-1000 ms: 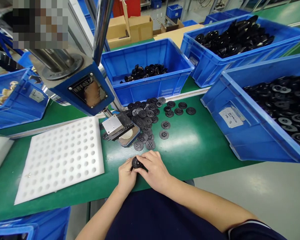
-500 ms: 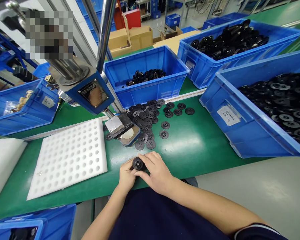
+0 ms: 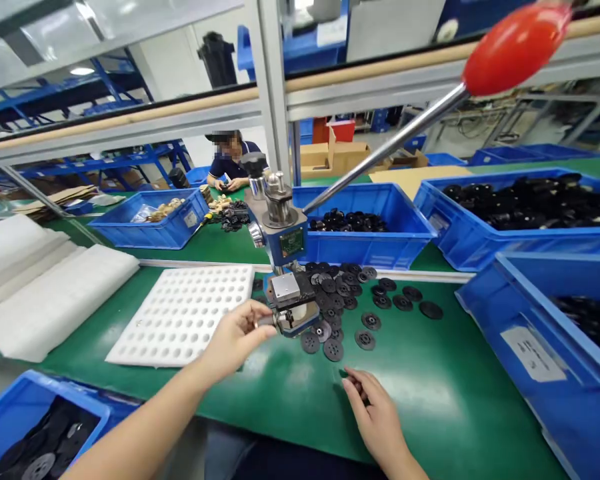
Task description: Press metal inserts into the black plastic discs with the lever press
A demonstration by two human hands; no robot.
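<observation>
My left hand (image 3: 240, 330) is closed around a dark cylindrical part (image 3: 267, 321). It holds the part lying sideways, its end at the front of the hand press (image 3: 284, 243), just below the square metal block (image 3: 285, 286). Whether the part touches the press is unclear. Low over the table, right of the press, is my right hand (image 3: 377, 417). Its fingers are curled with thumb and forefinger close together; a dark patch shows between them, and I cannot make out what it is. Several black slotted discs (image 3: 333, 349) lie around the press base, nearest to both hands.
A white foam tray (image 3: 180, 313) with rows of round holes lies left of the press. The press lever ends in a red knob (image 3: 517, 48). Blue bins (image 3: 370, 250) of black parts line the back and right. A co-worker (image 3: 233, 160) sits across the table.
My hands have parted: the left has carried the dark part up to the press, while the right has drawn away to the right. My view has lifted, bringing the lever knob and co-worker into sight.
</observation>
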